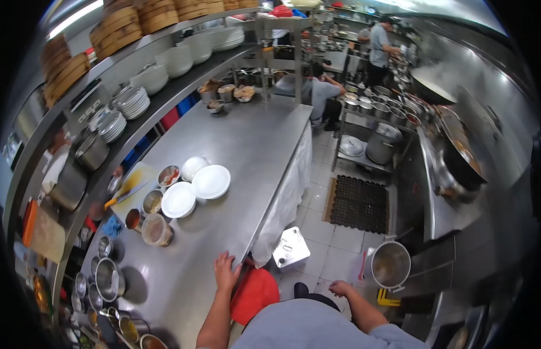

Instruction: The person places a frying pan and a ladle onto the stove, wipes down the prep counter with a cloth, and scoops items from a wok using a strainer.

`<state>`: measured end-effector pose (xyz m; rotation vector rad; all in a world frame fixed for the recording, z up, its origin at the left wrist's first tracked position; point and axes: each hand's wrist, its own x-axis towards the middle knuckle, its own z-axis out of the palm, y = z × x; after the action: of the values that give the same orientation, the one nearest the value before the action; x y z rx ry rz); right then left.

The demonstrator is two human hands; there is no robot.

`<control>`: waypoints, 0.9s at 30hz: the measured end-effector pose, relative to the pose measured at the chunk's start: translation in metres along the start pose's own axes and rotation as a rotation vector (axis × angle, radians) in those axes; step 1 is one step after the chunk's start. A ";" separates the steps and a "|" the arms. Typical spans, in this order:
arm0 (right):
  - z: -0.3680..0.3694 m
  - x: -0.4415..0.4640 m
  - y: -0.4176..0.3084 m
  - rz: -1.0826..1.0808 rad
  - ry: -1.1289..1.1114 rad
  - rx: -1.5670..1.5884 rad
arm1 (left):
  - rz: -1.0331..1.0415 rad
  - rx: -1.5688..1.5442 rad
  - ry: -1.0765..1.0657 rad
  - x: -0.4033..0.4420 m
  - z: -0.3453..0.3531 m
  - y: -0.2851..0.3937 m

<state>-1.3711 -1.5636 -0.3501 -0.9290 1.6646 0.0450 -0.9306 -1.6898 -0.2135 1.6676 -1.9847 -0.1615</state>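
My left hand (225, 271) rests on the front edge of the steel table (247, 152), fingers spread and holding nothing. A red plastic stool seat or similar red object (254, 295) is just below it. My right hand (341, 288) hangs over the floor at my side, its fingers curled in with nothing visible in them. Farther along the table are two white plates (211, 181) beside an upturned-looking white bowl (194, 168). Close to them stand a clear plastic tub (157, 230) and several small metal pots. A knife with an orange handle (120, 198) lies on a stained cutting board (134, 180).
Several metal bowls (110, 279) crowd the table's left end. A shelf (165, 87) with stacked dishes and bamboo steamers runs above. On the floor are a white tin (291, 247), a black mat (359, 203) and a large pot (390, 265). A person (327, 96) sits low in the aisle; another stands beyond.
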 end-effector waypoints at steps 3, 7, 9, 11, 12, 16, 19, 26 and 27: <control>0.040 -0.029 0.035 0.036 0.045 0.147 | 0.007 -0.022 -0.009 -0.004 -0.006 0.005; 0.098 -0.053 0.069 0.050 0.123 0.264 | 0.038 -0.010 -0.024 -0.004 -0.011 0.010; 0.128 -0.068 0.075 0.063 0.151 0.329 | 0.075 -0.011 -0.049 -0.009 -0.011 0.011; 0.154 -0.086 0.080 0.000 0.229 0.301 | 0.104 0.004 -0.051 -0.012 -0.007 0.007; 0.167 -0.093 0.084 0.028 0.255 0.346 | 0.116 0.007 -0.046 -0.015 -0.003 0.005; 0.214 -0.120 0.105 0.092 0.248 0.351 | 0.175 0.043 -0.107 -0.017 -0.001 0.004; 0.254 -0.149 0.127 0.147 0.286 0.450 | 0.180 0.051 -0.111 -0.024 0.005 0.000; 0.316 -0.179 0.169 0.242 0.263 0.568 | 0.179 0.079 -0.079 -0.028 0.001 0.005; 0.323 -0.182 0.171 0.261 0.243 0.544 | 0.173 0.079 -0.101 -0.028 -0.003 0.006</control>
<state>-1.2080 -1.1903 -0.3774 -0.3122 1.8787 -0.3413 -0.9318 -1.6611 -0.2174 1.5533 -2.2258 -0.1065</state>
